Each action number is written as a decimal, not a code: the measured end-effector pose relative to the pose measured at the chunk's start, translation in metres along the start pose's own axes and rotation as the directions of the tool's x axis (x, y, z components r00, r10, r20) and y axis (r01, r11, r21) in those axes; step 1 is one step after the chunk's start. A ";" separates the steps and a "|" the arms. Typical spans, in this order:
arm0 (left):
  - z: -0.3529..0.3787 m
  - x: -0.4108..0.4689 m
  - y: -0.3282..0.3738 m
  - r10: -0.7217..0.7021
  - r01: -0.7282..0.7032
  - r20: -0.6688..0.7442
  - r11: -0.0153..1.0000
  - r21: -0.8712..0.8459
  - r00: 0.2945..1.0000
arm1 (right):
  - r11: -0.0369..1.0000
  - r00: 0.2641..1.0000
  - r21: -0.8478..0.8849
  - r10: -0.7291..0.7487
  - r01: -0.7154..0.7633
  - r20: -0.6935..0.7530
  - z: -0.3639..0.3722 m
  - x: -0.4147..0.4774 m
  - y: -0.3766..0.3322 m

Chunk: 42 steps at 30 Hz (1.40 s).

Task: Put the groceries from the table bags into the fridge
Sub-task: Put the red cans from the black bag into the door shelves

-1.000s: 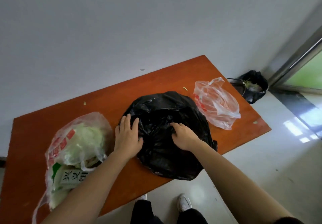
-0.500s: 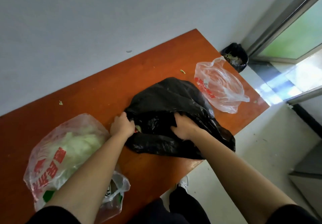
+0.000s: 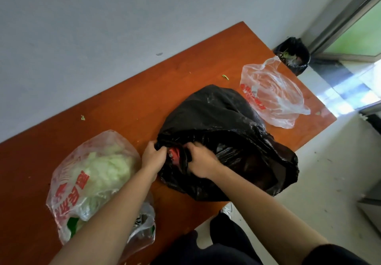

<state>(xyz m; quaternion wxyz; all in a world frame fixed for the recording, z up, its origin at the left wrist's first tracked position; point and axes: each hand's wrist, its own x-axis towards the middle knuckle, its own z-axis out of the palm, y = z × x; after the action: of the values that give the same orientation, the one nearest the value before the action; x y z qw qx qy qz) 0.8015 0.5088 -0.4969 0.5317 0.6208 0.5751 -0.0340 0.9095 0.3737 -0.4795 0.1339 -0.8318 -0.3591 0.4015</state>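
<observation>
A black plastic bag point(image 3: 222, 120) lies on the orange-brown table point(image 3: 127, 104), its mouth turned toward me. My left hand point(image 3: 153, 157) grips the left rim of that mouth. My right hand point(image 3: 201, 161) holds the other side of the opening, fingers curled into the plastic. Between the two hands a red packaged item point(image 3: 175, 155) shows inside the bag. At the left a clear bag with red print point(image 3: 92, 174) holds pale green cabbage, partly hidden by my left forearm. An empty-looking clear bag point(image 3: 272, 95) lies at the table's right end.
A black-lined waste bin point(image 3: 292, 52) stands on the floor past the table's right corner, beside a door frame. Small green scraps point(image 3: 225, 77) lie on the tabletop. A white wall runs along the table's far edge. My legs and a shoe point(image 3: 226, 211) show below the near edge.
Both hands went from lying on top of the black bag to gripping its mouth and pulling it apart, exposing a red item. The view shifted left.
</observation>
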 end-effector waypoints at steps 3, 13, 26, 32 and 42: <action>-0.006 0.001 0.001 0.033 -0.031 -0.028 0.998 0.062 0.999 | 0.997 0.993 -0.005 0.080 -0.079 0.084 0.018 -0.004 -0.002; -0.019 -0.007 0.011 0.205 -0.192 -0.030 0.952 0.239 0.978 | 0.997 0.996 0.031 0.076 -0.077 0.038 0.001 0.000 0.011; 0.011 -0.005 0.092 0.676 -0.542 0.178 0.376 0.751 0.715 | 0.943 0.802 0.303 0.287 -0.139 -0.524 -0.119 -0.066 0.075; 0.015 -0.001 0.178 0.820 -0.694 -0.083 0.528 0.489 0.566 | 0.926 0.651 0.324 0.368 -0.192 -0.664 -0.173 -0.048 0.095; 0.046 0.003 0.228 0.876 -0.876 0.332 0.181 0.446 0.350 | 0.866 0.639 0.484 0.444 -0.126 -0.628 -0.144 -0.034 0.114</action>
<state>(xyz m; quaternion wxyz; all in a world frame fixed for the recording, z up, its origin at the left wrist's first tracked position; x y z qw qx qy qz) 0.9995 0.5299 -0.3775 0.2478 0.9594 0.0781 0.1093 1.0607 0.2786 -0.4261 0.3629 -0.9225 -0.0487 0.1219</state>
